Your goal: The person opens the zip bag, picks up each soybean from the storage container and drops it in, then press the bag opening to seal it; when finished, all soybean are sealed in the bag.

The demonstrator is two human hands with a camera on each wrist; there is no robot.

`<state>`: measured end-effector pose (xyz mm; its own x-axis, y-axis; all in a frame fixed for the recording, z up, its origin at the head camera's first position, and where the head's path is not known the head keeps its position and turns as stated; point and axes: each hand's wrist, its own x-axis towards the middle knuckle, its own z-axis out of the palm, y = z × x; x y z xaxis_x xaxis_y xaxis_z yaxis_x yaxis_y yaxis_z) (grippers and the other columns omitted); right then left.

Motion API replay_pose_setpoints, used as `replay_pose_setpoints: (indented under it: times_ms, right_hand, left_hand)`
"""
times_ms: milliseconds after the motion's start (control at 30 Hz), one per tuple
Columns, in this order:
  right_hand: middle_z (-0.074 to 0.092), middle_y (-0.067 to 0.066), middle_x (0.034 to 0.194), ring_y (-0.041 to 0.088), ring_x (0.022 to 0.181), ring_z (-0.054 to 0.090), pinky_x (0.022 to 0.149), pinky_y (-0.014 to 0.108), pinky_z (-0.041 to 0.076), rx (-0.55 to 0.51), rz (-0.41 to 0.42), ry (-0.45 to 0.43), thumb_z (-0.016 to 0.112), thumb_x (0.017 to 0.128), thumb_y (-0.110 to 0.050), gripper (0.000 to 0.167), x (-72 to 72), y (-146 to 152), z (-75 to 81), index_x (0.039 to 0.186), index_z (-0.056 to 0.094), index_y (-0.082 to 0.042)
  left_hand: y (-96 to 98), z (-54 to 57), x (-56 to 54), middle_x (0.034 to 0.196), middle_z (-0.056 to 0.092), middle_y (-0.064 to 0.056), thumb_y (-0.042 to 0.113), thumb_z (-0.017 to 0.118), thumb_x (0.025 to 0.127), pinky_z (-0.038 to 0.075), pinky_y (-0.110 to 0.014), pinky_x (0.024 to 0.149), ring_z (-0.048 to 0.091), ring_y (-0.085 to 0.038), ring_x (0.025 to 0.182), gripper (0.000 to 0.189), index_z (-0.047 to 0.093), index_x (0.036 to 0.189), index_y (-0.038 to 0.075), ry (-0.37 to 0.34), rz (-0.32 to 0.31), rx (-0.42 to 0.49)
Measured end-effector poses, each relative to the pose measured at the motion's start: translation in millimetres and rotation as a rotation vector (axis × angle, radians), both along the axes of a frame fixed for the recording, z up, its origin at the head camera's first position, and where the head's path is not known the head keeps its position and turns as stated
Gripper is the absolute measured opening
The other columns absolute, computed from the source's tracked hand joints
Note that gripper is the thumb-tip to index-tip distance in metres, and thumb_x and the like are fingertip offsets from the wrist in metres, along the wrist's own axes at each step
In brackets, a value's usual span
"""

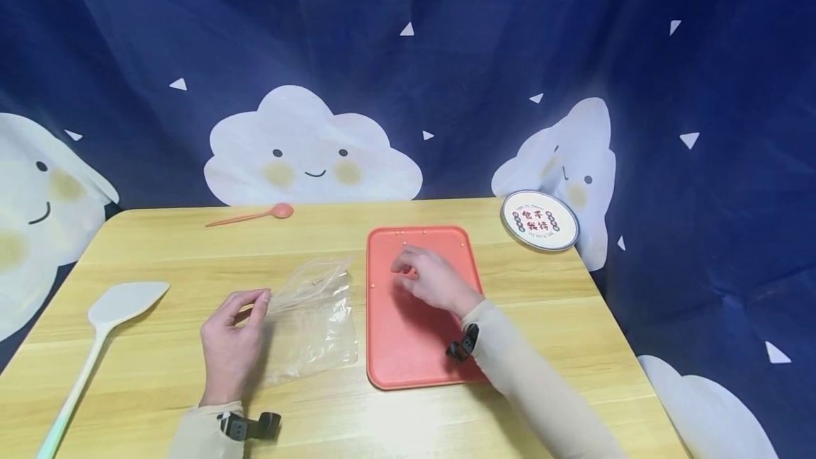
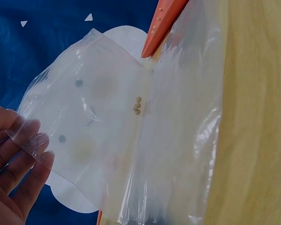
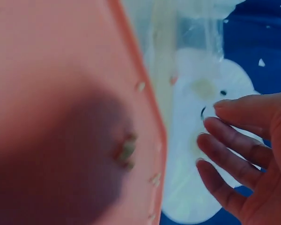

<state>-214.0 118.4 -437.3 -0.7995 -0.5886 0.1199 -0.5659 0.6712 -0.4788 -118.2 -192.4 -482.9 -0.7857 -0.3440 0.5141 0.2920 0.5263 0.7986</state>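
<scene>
My left hand (image 1: 232,335) pinches the edge of a clear plastic zip bag (image 1: 312,338), which lies partly on the table with its mouth end raised. Several small round tan beads or beans (image 2: 137,106) show in the bag. Over the red tray (image 1: 398,356), my right hand (image 1: 433,278) hovers with loosely bent fingers, and nothing shows between them in the right wrist view. More of these tan pieces (image 3: 126,150) lie on the tray, some clustered in the hand's shadow and others along the rim.
An orange spoon (image 1: 281,211) lies at the table's back edge. To the left is a white spatula (image 1: 121,303) with a green-tipped handle. A white oval plate (image 1: 539,220) with red lettering sits at the back right. Behind the table (image 1: 535,282) hangs a blue cloud-print curtain (image 1: 357,27).
</scene>
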Motion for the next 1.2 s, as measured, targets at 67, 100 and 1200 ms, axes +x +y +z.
replay_pose_setpoints:
  times_ms: [67, 100, 1200]
  right_hand:
    - [0.063, -0.003, 0.096, 0.017, 0.095, 0.063, 0.083, 0.030, 0.053, 0.034, 0.003, -0.017, 0.072, 0.089, -0.009, 0.011, -0.4, 7, -4.7, 0.100, 0.071, -0.009]
    - [0.063, -0.003, 0.094, 0.016, 0.094, 0.063, 0.083, 0.030, 0.053, 0.055, 0.002, -0.021, 0.073, 0.088, -0.009, 0.011, -0.4, 11, -7.1, 0.098, 0.071, -0.010]
    - [0.060, -0.003, 0.087, 0.015, 0.080, 0.059, 0.074, 0.031, 0.053, 0.194, -0.026, 0.006, 0.071, 0.087, -0.006, 0.008, -8.2, 23, -35.1, 0.090, 0.066, -0.012]
  left_hand:
    - [-0.3, 0.3, 0.2, 0.090, 0.072, -0.004, 0.002, 0.071, 0.089, 0.051, -0.011, 0.076, 0.062, 0.001, 0.088, 0.005, 0.075, 0.092, -0.001, -0.005, 0.008, -0.004]
    - [-0.5, 0.4, 0.3, 0.090, 0.072, -0.004, 0.002, 0.071, 0.089, 0.051, -0.011, 0.075, 0.062, 0.001, 0.087, 0.005, 0.075, 0.092, -0.001, -0.007, 0.011, -0.004]
    - [2.1, 0.2, 0.4, 0.089, 0.072, -0.007, 0.004, 0.071, 0.090, 0.051, -0.011, 0.074, 0.062, 0.000, 0.086, 0.005, 0.075, 0.091, 0.000, -0.041, 0.024, 0.016]
